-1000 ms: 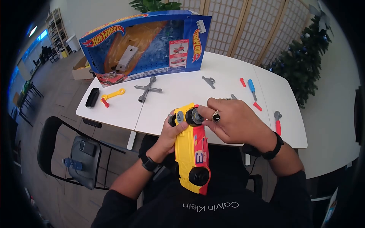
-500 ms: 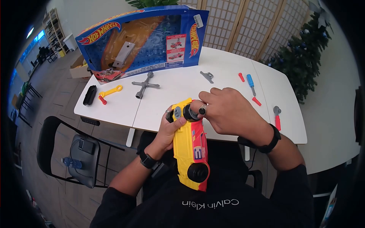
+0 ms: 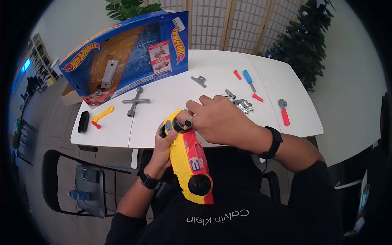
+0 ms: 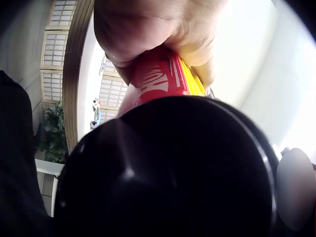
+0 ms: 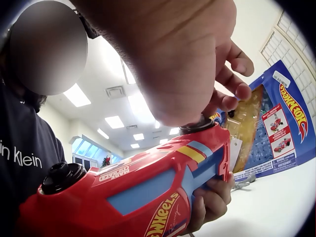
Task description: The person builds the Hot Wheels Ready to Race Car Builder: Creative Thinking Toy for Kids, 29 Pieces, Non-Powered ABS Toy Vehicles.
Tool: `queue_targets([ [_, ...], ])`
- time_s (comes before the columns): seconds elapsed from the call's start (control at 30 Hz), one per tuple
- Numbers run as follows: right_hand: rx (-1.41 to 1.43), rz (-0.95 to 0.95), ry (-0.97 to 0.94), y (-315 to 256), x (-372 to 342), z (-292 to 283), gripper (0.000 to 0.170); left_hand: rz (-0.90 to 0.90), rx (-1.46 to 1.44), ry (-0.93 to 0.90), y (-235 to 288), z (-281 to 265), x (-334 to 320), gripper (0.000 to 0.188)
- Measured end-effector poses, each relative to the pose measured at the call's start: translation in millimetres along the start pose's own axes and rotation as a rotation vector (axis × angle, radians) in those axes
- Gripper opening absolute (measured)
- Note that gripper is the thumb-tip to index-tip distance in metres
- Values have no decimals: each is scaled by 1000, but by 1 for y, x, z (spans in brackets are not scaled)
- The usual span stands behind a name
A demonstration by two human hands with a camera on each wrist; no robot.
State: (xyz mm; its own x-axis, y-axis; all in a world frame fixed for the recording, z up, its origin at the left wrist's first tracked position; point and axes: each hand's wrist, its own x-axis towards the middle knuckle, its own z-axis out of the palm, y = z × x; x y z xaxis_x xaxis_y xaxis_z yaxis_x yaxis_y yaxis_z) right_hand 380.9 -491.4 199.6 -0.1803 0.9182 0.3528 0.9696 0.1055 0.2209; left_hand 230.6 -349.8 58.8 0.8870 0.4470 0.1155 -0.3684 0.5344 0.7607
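Observation:
In the head view, a yellow and red toy race car (image 3: pixel 179 159) is held on its side above my lap, its yellow underside to the left. My left hand (image 3: pixel 161 149) grips it near its upper end, thumb on the underside beside a grey round piece (image 3: pixel 168 125). My right hand (image 3: pixel 228 122) bends over the black wheel (image 3: pixel 178 125) at that end, thumb and forefinger at its hub, hiding the small grey part there. Its other fingers (image 5: pixel 228 102) spread loosely in the right wrist view. A second black wheel (image 3: pixel 199 185) shows at the lower end.
On the white table (image 3: pixel 163 134) lie a grey cross wrench (image 3: pixel 136 101), yellow wrench (image 3: pixel 103 113), black part (image 3: pixel 83 121), blue screwdriver (image 3: pixel 248 79), red-handled tool (image 3: pixel 284 116) and silver parts (image 3: pixel 246 107). A Hot Wheels box (image 3: pixel 171 53) stands behind. A chair (image 3: pixel 92 183) is left.
The head view has swung right, so the scene shifts left. My right hand has turned over the wheel and covers the grey part seen earlier at its hub. Silver parts behind it show now.

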Motion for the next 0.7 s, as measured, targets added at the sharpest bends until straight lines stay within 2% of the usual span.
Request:
queue_targets([
  [0.03, -47, -9, 37, 0, -1, -1, 22, -33, 15, -19, 3, -3, 0, 73],
  [0.1, -55, 9, 47, -4, -5, 0, 25, 58, 20, 22, -3, -5, 4, 70],
  [0.2, 67, 110, 33, -13, -2, 4, 32, 28, -18, 46, 0, -6, 1, 62],
  [0.23, 61, 106, 34, -14, -2, 10, 32, 34, -20, 43, -2, -8, 0, 62],
  [0.3, 132, 151, 151, -17, -1, 20, 28, 36, 81, 110, -6, -13, -1, 63],
  [0.47, 213, 253, 159, -31, 1, 15, 29, 72, 98, 121, -2, -12, -4, 64],
  [0.53, 271, 291, 116, -35, 2, 9, 41, 85, 105, 123, 1, -8, -5, 65],
  [0.63, 252, 333, 74, -39, 5, 4, 40, 115, 123, 126, 5, -5, -5, 68],
  [0.7, 256, 336, 113, -41, 5, 5, 38, 147, 162, 142, 7, -3, -7, 69],
])
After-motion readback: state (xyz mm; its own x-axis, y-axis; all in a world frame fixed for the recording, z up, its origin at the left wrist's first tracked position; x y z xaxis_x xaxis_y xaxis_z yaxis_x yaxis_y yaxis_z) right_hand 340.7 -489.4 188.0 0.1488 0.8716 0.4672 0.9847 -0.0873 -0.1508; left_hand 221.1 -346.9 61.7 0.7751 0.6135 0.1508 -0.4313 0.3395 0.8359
